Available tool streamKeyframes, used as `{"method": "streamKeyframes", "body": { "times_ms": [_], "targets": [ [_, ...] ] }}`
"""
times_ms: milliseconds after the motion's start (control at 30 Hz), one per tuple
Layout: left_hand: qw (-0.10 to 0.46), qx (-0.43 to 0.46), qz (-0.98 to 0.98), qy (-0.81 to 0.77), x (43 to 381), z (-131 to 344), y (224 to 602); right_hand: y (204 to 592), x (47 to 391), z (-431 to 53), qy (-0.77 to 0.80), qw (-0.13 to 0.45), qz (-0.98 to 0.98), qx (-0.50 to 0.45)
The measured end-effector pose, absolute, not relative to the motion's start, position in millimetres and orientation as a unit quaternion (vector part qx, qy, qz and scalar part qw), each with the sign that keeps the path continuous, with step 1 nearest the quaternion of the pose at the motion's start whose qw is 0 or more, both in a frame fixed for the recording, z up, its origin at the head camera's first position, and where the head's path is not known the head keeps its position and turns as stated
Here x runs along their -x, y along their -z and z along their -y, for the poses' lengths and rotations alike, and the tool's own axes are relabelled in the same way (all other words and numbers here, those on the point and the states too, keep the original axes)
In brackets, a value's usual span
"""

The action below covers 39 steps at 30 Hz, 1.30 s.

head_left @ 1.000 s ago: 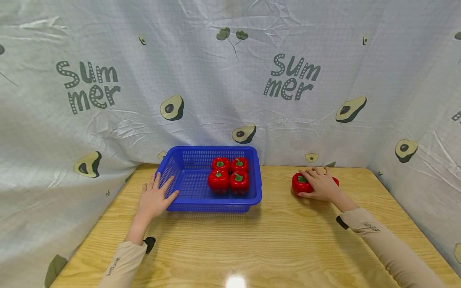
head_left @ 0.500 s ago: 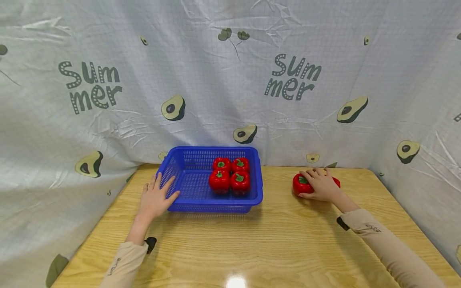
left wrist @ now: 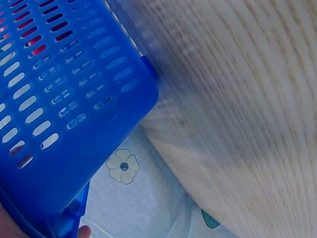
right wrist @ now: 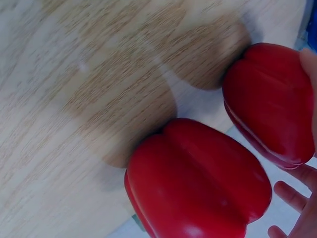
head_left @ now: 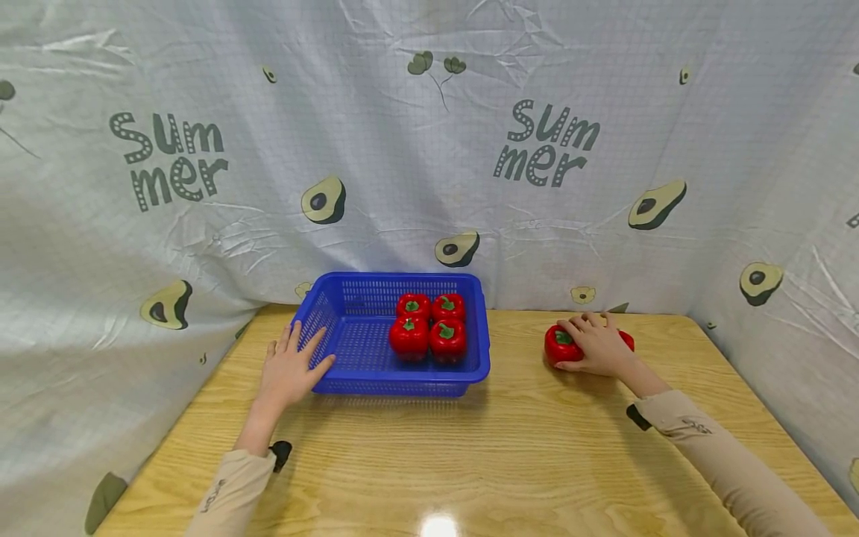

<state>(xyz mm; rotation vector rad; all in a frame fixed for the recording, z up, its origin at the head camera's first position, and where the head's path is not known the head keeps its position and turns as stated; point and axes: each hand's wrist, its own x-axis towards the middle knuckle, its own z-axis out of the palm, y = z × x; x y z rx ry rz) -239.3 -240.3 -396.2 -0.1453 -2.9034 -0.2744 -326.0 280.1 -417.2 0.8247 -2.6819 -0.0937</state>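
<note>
My right hand (head_left: 599, 345) grips a red bell pepper (head_left: 559, 347) on the table, its green stem showing beside the fingertips. In the right wrist view the thumb lies on one side of that pepper (right wrist: 270, 99) and fingers show on the other. A second red bell pepper (right wrist: 198, 183) sits just behind it, mostly hidden by the hand from above. My left hand (head_left: 286, 373) rests with spread fingers on the left rim of a blue plastic basket (head_left: 396, 377). Several upright red bell peppers (head_left: 446, 339) stand together in the basket's right half.
The wooden table (head_left: 429, 447) carries the basket near its back edge. A pale curtain (head_left: 403, 149) printed with avocados hangs close behind and along both sides.
</note>
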Motion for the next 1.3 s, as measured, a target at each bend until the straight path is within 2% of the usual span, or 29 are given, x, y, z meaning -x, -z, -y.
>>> {"method": "streamKeyframes", "body": {
  "times_ms": [133,367,700,1300],
  "targets": [
    [0.112,0.05,0.988,0.094,239.6,239.9,395.9,416.2,325.1,-279.2,0.038,0.177,0.938,-0.295],
    [0.113,0.051,0.988,0.092,239.9,239.8,394.8,406.3,320.0,-272.0,0.048,0.229,0.917,-0.323],
    [0.112,0.051,0.988,0.091,239.6,239.5,394.1,393.6,314.0,-253.3,0.048,0.252,0.897,-0.359],
    [0.113,0.052,0.988,0.087,238.8,240.0,396.0,372.9,302.5,-214.5,0.069,0.223,0.886,-0.4]
  ]
}}
